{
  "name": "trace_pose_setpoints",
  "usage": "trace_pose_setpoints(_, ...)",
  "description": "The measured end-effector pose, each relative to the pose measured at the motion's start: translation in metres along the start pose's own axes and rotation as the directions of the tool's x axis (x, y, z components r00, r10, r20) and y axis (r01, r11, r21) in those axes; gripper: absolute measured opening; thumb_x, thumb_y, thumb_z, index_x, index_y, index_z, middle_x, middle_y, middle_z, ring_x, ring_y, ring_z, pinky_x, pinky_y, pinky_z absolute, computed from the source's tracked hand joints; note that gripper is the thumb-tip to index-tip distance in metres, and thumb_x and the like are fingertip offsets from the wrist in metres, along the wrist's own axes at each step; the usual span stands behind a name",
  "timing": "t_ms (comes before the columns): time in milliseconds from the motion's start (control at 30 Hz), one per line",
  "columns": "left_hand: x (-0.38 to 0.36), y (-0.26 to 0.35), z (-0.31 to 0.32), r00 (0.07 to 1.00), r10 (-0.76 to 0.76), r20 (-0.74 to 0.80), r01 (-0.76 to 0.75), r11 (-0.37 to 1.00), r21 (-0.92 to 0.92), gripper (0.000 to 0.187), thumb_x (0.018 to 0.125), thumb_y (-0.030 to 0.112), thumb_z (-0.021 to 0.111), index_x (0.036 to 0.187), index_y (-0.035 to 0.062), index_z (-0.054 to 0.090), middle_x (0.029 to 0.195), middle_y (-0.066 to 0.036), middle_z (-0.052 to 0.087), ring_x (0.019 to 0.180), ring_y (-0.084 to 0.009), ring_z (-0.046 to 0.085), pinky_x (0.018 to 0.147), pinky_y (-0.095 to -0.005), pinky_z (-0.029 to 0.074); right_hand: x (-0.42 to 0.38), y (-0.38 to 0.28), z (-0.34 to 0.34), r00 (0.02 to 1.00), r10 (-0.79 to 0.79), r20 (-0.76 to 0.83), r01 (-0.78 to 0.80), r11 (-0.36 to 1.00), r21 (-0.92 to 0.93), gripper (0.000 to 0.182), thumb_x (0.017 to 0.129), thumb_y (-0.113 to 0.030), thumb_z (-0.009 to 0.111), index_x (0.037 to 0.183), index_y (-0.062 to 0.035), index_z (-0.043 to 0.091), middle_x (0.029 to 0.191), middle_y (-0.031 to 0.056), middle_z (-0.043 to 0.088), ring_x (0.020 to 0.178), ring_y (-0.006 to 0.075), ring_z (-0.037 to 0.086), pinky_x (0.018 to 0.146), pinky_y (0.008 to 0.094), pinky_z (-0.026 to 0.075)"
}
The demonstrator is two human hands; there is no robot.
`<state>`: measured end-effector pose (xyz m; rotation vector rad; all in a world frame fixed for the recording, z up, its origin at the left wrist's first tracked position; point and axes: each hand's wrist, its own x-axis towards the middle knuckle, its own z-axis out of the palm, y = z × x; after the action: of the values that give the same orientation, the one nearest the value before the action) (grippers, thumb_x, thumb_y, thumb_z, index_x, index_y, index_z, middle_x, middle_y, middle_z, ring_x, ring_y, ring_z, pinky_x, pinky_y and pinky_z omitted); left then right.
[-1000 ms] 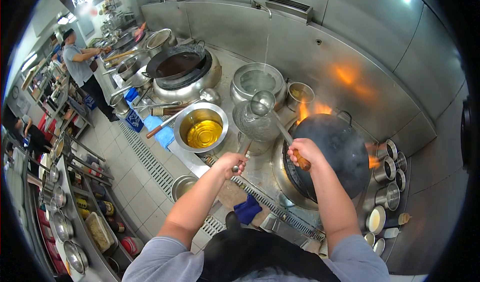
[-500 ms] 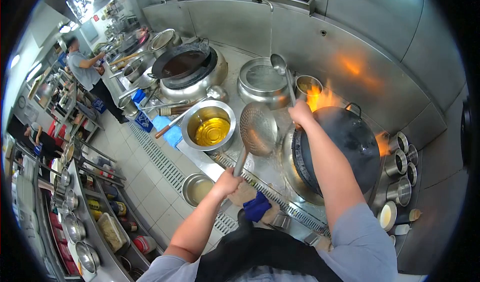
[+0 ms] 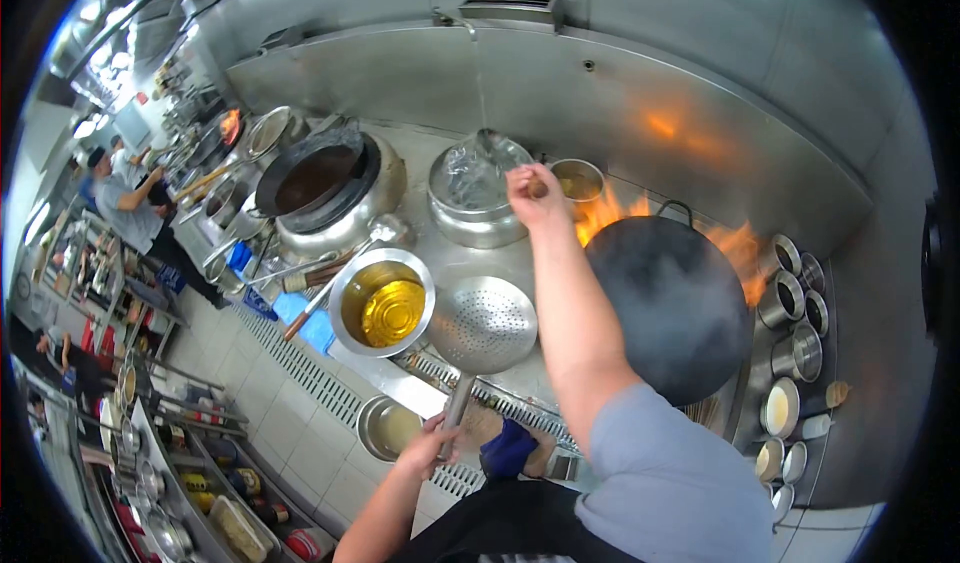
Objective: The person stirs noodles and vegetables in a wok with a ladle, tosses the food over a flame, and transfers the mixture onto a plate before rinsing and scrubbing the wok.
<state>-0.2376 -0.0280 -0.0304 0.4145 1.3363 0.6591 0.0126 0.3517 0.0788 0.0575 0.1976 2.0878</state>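
My left hand (image 3: 428, 447) grips the handle of a large perforated skimmer (image 3: 486, 325), its round face held flat beside a steel pot of yellow oil (image 3: 345, 338). My right hand (image 3: 532, 195) is closed around the handle of a ladle (image 3: 488, 145). The ladle's bowl is at the water pot (image 3: 470, 225), where the water is splashing and a thin stream falls from the tap (image 3: 460, 25). Right of my forearm, a black wok (image 3: 665, 303) smokes on the burner, with flames (image 3: 605, 213) rising behind it.
A second wok (image 3: 312, 178) of dark liquid sits on the left burner. Several small containers (image 3: 780, 408) line the right side. A small pot (image 3: 578, 178) stands near the flames. A basin (image 3: 388, 428) is lower left. Two people (image 3: 130, 198) stand far left.
My right hand has moved left with the ladle, from beside the wok to the water pot. The skimmer has moved slightly down in view. The whole view has shifted.
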Motion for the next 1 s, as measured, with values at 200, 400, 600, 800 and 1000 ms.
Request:
trace_pose_setpoints(200, -0.01, -0.034, -0.018, 0.999, 0.039, -0.013, -0.036, 0.976, 0.216, 0.07, 0.086, 0.013, 0.062, 0.144, 0.0079, 0.023, 0.103, -0.01, 0.061, 0.084, -0.0209, 0.063, 0.07, -0.0355, 0.051, 0.008, 0.017, 0.005, 0.99, -0.087, 0.112, 0.118, 0.946, -0.303, 0.008, 0.083, -0.009, 0.053, 0.083, -0.0045, 0.047, 0.06, 0.0021, 0.048, 0.051, 0.0143, 0.051, 0.046, 0.0269, 0.043)
trace_pose_setpoints(400, -0.024, -0.055, -0.031, 1.0, 0.024, -0.019, -0.022, 0.993, 0.113, 0.063, 0.087, 0.013, 0.06, 0.14, 0.0044, 0.028, 0.111, -0.016, 0.057, 0.088, -0.0253, 0.064, 0.074, -0.0356, 0.052, -0.006, 0.024, -0.017, 0.841, -0.537, -0.066, -0.135, -0.091, -0.987, 0.019, 0.079, -0.012, 0.056, 0.084, 0.0053, 0.058, 0.066, 0.0102, 0.059, 0.055, 0.0206, 0.057, 0.052, 0.0346, 0.047)
trace_pose_setpoints(600, -0.027, -0.054, -0.043, 0.999, 0.034, -0.042, -0.028, 0.99, 0.138, 0.055, 0.088, 0.016, 0.058, 0.135, -0.0003, 0.035, 0.108, -0.015, 0.061, 0.088, -0.0236, 0.064, 0.075, -0.0335, 0.051, -0.037, 0.04, -0.038, 0.812, -0.573, -0.113, -0.524, -0.628, -0.575, 0.023, 0.078, -0.01, 0.054, 0.09, 0.0082, 0.062, 0.073, 0.0161, 0.064, 0.057, 0.0219, 0.061, 0.049, 0.0375, 0.048)
trace_pose_setpoints(800, -0.024, -0.049, -0.051, 0.995, 0.079, -0.069, -0.068, 0.987, 0.148, 0.05, 0.088, 0.015, 0.056, 0.133, -0.0009, 0.039, 0.105, -0.014, 0.063, 0.088, -0.0229, 0.064, 0.074, -0.0322, 0.051, -0.047, 0.013, -0.02, 0.908, -0.11, -0.404, -0.267, 0.593, -0.76, 0.007, 0.078, -0.006, 0.05, 0.082, -0.0007, 0.05, 0.063, 0.0088, 0.053, 0.051, 0.0174, 0.054, 0.041, 0.0298, 0.043)
trace_pose_setpoints(1000, -0.025, -0.052, -0.062, 0.985, 0.096, -0.14, -0.082, 0.991, 0.108, 0.047, 0.086, 0.012, 0.057, 0.128, -0.0021, 0.042, 0.105, -0.015, 0.06, 0.086, -0.026, 0.065, 0.071, -0.0338, 0.052, -0.056, -0.016, 0.015, 0.992, -0.079, -0.101, 0.051, 0.966, -0.255, 0.009, 0.079, -0.004, 0.052, 0.073, -0.0051, 0.045, 0.065, 0.0034, 0.05, 0.055, 0.0125, 0.053, 0.046, 0.0239, 0.043)
